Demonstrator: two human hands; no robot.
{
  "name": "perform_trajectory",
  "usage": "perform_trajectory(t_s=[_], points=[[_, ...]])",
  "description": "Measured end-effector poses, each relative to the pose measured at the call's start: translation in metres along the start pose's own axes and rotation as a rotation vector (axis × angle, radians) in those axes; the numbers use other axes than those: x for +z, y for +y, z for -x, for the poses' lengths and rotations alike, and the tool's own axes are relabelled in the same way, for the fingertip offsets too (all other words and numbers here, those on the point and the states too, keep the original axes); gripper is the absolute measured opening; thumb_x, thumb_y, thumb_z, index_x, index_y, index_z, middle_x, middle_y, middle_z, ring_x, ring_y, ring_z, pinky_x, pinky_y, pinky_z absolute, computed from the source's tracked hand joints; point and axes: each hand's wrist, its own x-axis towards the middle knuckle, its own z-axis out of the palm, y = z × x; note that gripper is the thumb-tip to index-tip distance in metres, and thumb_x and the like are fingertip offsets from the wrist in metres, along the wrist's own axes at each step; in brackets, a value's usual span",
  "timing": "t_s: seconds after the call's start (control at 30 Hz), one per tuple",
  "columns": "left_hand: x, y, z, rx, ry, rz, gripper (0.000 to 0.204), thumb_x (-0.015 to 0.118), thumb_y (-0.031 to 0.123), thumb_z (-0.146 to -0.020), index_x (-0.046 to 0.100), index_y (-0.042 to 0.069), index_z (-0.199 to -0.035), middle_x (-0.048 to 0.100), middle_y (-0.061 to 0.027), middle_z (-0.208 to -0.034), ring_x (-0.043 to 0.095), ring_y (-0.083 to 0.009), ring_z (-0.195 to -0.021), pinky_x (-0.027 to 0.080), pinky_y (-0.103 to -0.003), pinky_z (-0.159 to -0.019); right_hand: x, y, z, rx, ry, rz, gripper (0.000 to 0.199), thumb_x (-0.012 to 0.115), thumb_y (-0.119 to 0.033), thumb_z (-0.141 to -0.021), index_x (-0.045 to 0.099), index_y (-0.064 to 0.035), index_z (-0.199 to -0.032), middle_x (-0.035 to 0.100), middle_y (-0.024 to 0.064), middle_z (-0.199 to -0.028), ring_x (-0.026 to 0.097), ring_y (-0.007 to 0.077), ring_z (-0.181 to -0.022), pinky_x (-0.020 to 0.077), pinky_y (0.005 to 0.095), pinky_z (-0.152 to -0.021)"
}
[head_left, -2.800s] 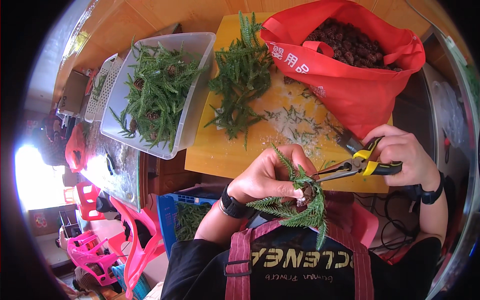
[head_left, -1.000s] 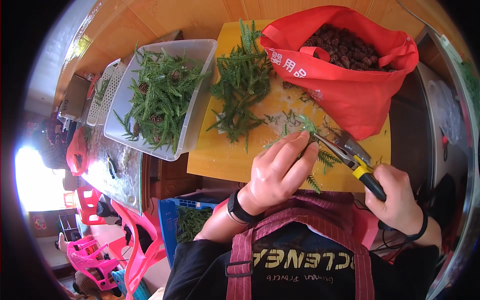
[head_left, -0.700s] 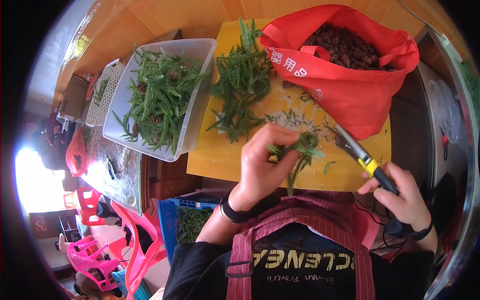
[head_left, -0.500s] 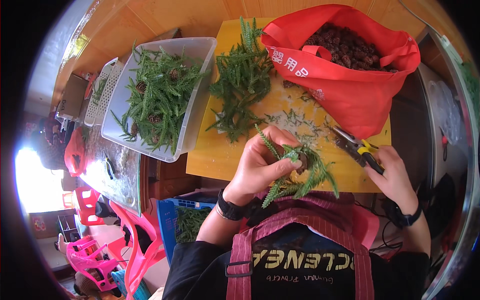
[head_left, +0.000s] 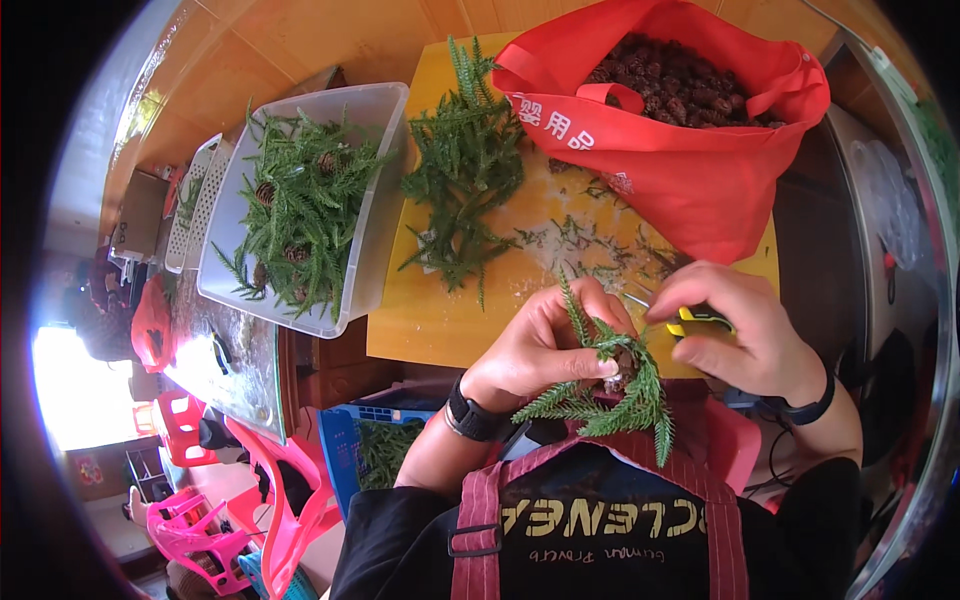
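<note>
My left hand (head_left: 540, 340) pinches an artificial pine sprig (head_left: 645, 405) over the table's near edge. A brown pine cone (head_left: 626, 368) sits among the sprig's green branches, partly hidden by them. Just right of it, my right hand (head_left: 755, 325) holds pliers with yellow and black handles (head_left: 705, 318). Their metal tip points left toward the sprig, and the fingers cover much of the tool. My right thumb and forefinger are bent near the sprig, a little apart from each other.
Loose green sprigs (head_left: 465, 180) and clippings (head_left: 585, 240) lie on the yellow table (head_left: 420, 325). A clear plastic bin (head_left: 375, 230) of sprigs with cones stands left. A red bag (head_left: 700, 185) full of pine cones is at the back right. A blue crate (head_left: 340, 450) sits below.
My right hand has moved left to the sprig, the pliers now largely within its fingers. The sprig has turned and come slightly lower in my left hand. The whole view has shifted slightly.
</note>
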Motion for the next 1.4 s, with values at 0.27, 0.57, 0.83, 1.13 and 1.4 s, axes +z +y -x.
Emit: perform_trajectory(t_s=[0.27,0.57,0.83,1.13,1.4], points=[[0.006,0.008,-0.002,-0.089,-0.009,-0.032,0.024,0.072,-0.001,-0.067,0.055,0.004,-0.083,0.057,-0.0064,-0.08,0.056,-0.0161,-0.08,0.043,-0.026,-0.073,0.003,-0.001,-0.015,-0.06,-0.062,0.047,0.013,0.065,-0.011,-0.078,0.057,-0.0014,-0.08,0.058,0.0069,-0.072,0.058,0.0234,-0.065,0.0436,0.0303,-0.058],[0.008,0.014,0.0,0.029,0.066,-0.45,0.02,0.066,-0.004,-0.072,0.055,0.001,-0.088,0.06,-0.0104,-0.094,0.059,-0.0176,-0.086,0.047,-0.03,-0.074,-0.009,-0.008,-0.017,0.379,-0.118,0.011,0.011,0.062,-0.004,-0.076,0.056,-0.0011,-0.084,0.059,0.0063,-0.075,0.054,0.0171,-0.065,0.0423,0.0268,-0.058],[0.003,0.009,0.002,-0.105,-0.066,-0.005,0.023,0.067,-0.001,-0.077,0.052,0.003,-0.093,0.059,-0.0034,-0.091,0.056,-0.0091,-0.084,0.045,-0.022,-0.074,-0.012,0.003,-0.027,-0.4,-0.119,0.357,0.024,0.067,-0.006,-0.069,0.06,-0.0074,-0.092,0.06,0.0062,-0.091,0.058,0.0277,-0.086,0.0435,0.036,-0.072],[0.007,0.021,-0.007,0.324,-0.027,-1.011,0.019,0.067,-0.003,-0.072,0.055,0.001,-0.087,0.061,-0.0097,-0.09,0.059,-0.0175,-0.085,0.045,-0.028,-0.074,-0.007,-0.005,-0.022,0.043,-0.124,0.286,0.012,0.065,-0.003,-0.071,0.055,-0.0042,-0.078,0.058,0.0055,-0.07,0.058,0.0221,-0.066,0.0428,0.0319,-0.062],[-0.013,0.007,-0.005,-0.096,0.02,-0.103,0.03,0.07,0.0,-0.071,0.051,0.002,-0.095,0.057,-0.0094,-0.101,0.057,-0.014,-0.083,0.046,-0.026,-0.075,-0.006,0.005,-0.016,-0.28,0.029,0.428,0.025,0.069,-0.004,-0.068,0.06,-0.0051,-0.091,0.06,0.0059,-0.084,0.058,0.0262,-0.078,0.0465,0.0331,-0.072]])
